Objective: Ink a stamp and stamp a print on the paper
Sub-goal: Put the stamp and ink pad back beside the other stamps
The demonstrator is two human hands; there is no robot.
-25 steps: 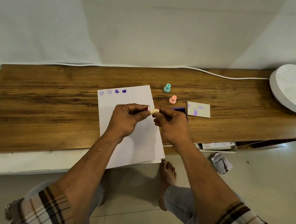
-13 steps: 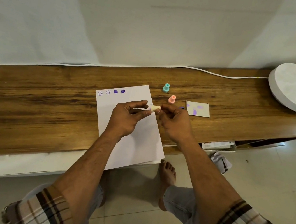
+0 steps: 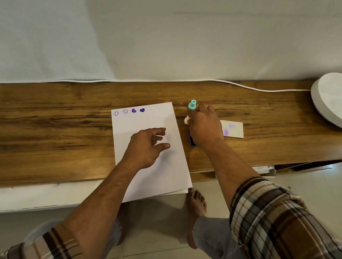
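On the wooden board (image 3: pixel 57 127), the paper (image 3: pixel 138 168) at centre carries 4 prints up top. Your left hand (image 3: pixel 146 145) hovers spread over it; your right hand (image 3: pixel 205 127) pinches a cream stamp (image 3: pixel 186 120) beside the teal one (image 3: pixel 192 105). Next, press it on the ink pad (image 3: pixel 191 139), just below.

A home: low wooden board (image 3: pixel 46 126), tiled floor (image 3: pixel 322 177), bare foot (image 3: pixel 197 206)

Left hand (image 3: pixel 146 145) open, right hand (image 3: pixel 206 126) curled.
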